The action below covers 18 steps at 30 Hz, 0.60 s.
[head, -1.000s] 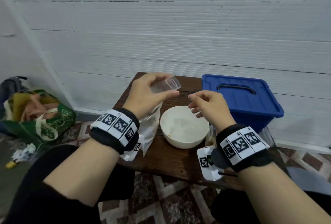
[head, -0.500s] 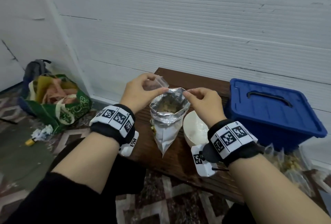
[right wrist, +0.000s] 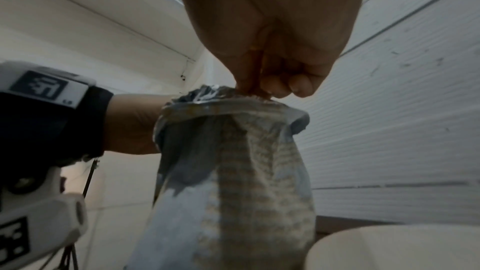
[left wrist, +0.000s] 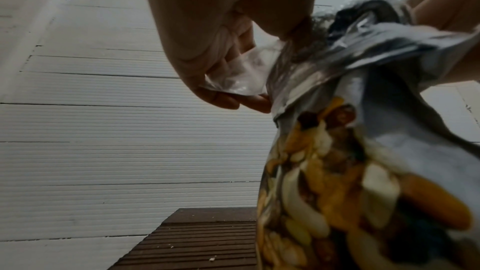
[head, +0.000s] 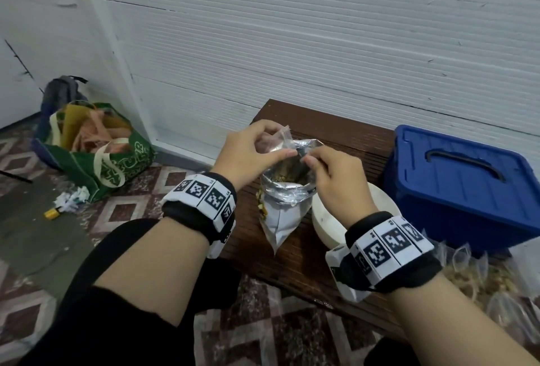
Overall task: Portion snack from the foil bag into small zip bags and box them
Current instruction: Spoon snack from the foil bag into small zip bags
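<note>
Over table centre | my left hand (head: 248,158) pinches clear small zip bag (head: 279,139) plus crinkled silver foil bag (head: 285,190) rim, right hand (head: 336,178) pinches rim at 3 o'clock | step: opening the mouth; next, I judge, scoop snack

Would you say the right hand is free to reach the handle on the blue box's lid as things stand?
Probably not right away: the right hand is pinching the rim of the foil bag and would have to let go first. The path itself looks clear; the handle is exposed on the blue box.
</note>
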Each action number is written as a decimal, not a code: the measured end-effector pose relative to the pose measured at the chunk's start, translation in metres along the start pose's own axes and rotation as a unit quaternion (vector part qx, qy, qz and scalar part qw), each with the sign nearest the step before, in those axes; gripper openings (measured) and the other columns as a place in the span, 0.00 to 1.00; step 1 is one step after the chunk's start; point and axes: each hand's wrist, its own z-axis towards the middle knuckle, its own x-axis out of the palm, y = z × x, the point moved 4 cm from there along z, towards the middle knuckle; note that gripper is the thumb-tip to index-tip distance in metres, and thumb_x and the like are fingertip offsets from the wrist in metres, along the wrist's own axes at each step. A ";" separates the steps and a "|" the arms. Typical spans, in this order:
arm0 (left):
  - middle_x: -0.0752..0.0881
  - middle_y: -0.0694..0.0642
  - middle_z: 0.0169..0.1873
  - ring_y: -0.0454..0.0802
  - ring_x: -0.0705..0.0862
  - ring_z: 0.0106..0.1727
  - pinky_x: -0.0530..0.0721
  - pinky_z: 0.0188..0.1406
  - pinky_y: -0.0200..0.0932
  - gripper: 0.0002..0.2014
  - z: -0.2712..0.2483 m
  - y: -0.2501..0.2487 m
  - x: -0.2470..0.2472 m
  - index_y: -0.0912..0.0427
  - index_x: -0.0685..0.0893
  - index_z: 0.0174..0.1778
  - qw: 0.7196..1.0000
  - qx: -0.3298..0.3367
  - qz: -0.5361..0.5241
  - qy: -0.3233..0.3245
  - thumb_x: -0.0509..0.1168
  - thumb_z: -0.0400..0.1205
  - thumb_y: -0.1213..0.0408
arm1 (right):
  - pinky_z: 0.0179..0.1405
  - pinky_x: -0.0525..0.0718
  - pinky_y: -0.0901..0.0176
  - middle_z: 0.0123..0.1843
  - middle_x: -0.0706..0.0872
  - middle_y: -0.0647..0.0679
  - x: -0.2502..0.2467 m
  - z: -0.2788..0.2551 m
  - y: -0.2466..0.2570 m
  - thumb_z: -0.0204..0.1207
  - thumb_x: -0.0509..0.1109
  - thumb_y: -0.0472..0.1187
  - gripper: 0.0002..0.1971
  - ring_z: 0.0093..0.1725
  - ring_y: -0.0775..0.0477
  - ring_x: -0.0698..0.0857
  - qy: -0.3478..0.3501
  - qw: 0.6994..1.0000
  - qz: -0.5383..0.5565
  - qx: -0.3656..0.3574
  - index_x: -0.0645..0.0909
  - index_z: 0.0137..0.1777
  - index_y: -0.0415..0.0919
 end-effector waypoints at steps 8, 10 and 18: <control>0.87 0.38 0.42 0.26 0.84 0.45 0.80 0.44 0.20 0.20 -0.001 -0.002 -0.001 0.41 0.83 0.55 1.000 -0.001 0.012 0.004 0.79 0.69 0.50 | 0.30 0.68 0.68 0.34 0.83 0.52 -0.015 0.002 -0.016 0.83 0.63 0.38 0.11 0.33 0.59 0.77 -0.103 0.976 0.091 0.167 0.84 0.41 0.43; 0.86 0.37 0.43 0.27 0.84 0.46 0.78 0.44 0.18 0.20 -0.001 -0.004 -0.004 0.39 0.82 0.54 1.000 -0.005 0.017 0.005 0.79 0.68 0.48 | 0.33 0.66 0.66 0.39 0.85 0.49 -0.022 0.007 -0.021 0.83 0.62 0.38 0.12 0.36 0.58 0.77 -0.119 0.969 0.093 0.193 0.85 0.42 0.39; 0.85 0.36 0.45 0.28 0.82 0.46 0.77 0.42 0.21 0.21 0.001 -0.011 -0.027 0.41 0.84 0.53 0.999 0.000 0.048 0.024 0.80 0.65 0.49 | 0.33 0.69 0.66 0.33 0.83 0.58 -0.048 0.018 -0.037 0.84 0.60 0.38 0.15 0.35 0.63 0.78 -0.176 0.946 0.106 0.252 0.86 0.41 0.37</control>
